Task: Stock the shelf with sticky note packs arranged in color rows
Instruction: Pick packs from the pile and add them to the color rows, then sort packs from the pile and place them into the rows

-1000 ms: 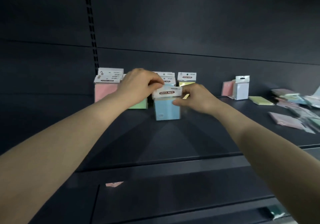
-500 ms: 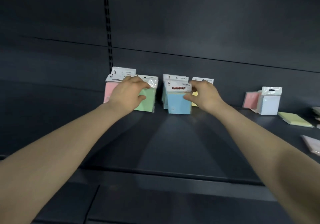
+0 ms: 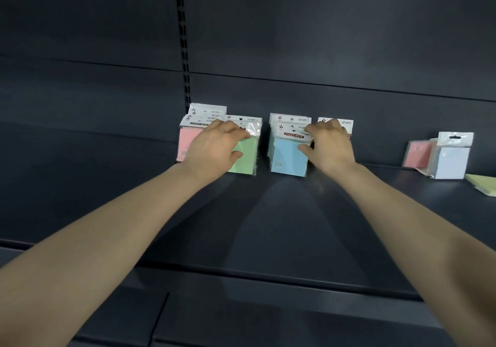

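Dark shelf (image 3: 268, 225): left hand (image 3: 214, 149) fingers draped on green pack (image 3: 245, 162), right hand (image 3: 328, 145) pinching blue pack (image 3: 288, 160).

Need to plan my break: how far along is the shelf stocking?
Done: pink, green and blue rows stand upright at the back. In hand: left hand on green, right hand by blue. Left: loose packs at right, like the white one.
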Demonstrator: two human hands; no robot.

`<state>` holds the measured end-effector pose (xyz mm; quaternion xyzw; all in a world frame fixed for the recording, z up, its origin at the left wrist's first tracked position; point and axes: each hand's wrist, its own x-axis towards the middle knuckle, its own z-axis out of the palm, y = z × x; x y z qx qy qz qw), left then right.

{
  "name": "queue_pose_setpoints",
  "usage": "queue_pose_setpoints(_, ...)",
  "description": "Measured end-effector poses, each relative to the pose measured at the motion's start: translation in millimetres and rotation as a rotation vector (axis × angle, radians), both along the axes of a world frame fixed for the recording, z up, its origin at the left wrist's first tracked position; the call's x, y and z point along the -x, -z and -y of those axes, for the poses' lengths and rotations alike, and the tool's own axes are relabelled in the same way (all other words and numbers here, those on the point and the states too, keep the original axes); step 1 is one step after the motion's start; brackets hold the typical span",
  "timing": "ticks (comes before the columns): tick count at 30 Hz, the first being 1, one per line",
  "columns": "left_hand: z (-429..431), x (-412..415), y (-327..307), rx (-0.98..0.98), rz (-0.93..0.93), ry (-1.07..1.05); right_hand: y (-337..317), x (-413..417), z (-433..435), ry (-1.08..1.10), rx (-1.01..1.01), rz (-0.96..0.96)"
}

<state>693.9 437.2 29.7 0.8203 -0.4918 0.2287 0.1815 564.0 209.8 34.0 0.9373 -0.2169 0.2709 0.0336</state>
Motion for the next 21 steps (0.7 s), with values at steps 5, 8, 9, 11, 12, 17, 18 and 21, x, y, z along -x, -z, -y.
queue_pose_setpoints(5, 2, -5, -2, -0.011, 0.008, 0.031, 2, -1, -2, -0.003, 0.109, 0.028)
queue_pose_setpoints(8, 3, -8, -3, -0.007, 0.021, 0.053, 3, 0, -4, 0.007, 0.162, 0.043)
queue_pose_setpoints(9, 3, -9, -3, -0.002, 0.030, 0.063, 3, 2, -5, 0.009, 0.182, 0.057)
queue_pose_setpoints(11, 3, -10, -4, 0.009, 0.049, 0.087, 2, 6, -6, 0.014, 0.219, 0.088)
queue_pose_setpoints(12, 3, -10, -4, 0.016, 0.062, 0.102, 1, 10, -7, 0.022, 0.236, 0.094)
queue_pose_setpoints(17, 6, -3, -9, 0.055, 0.097, 0.191, -2, 38, -18, 0.087, 0.324, 0.070)
queue_pose_setpoints(18, 7, 0, -9, 0.058, 0.098, 0.208, -2, 46, -20, 0.103, 0.339, 0.059)
queue_pose_setpoints(21, 14, 11, -10, 0.052, 0.105, 0.263, -1, 74, -25, 0.150, 0.385, 0.033)
